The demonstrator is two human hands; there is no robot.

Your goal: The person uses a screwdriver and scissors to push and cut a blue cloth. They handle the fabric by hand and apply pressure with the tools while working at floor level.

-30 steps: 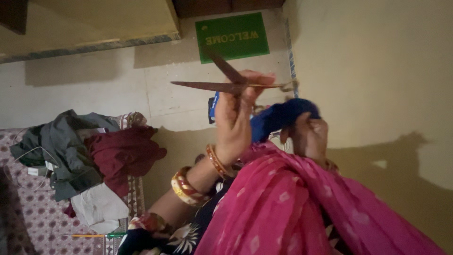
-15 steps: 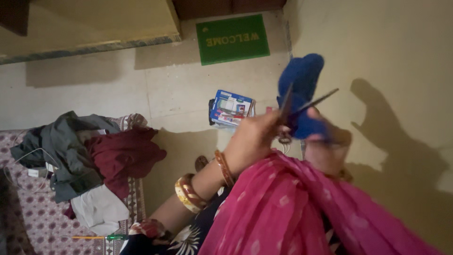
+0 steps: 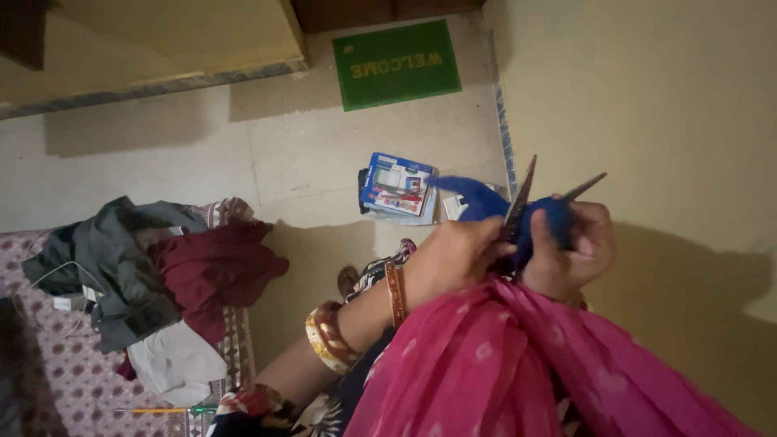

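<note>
Scissors (image 3: 530, 198) held over the lap, blades parted in a narrow V, tips pointing up and away toward the wall; long axis near vertical, leaning slightly right. Blue cloth (image 3: 486, 202) bunched between and behind the blades, one flap trailing left. Left hand (image 3: 457, 255) closed around the scissor handles. Right hand (image 3: 575, 251) clenched on the blue cloth just beside the blades. Pink dupatta (image 3: 518, 364) draped below both hands. Blue box (image 3: 396, 184) on the floor beyond, green doormat (image 3: 396, 65) farther off.

Dull metal scissors (image 3: 526, 194), soft matt blue cloth (image 3: 477, 198), smooth stone floor (image 3: 202, 154).
</note>
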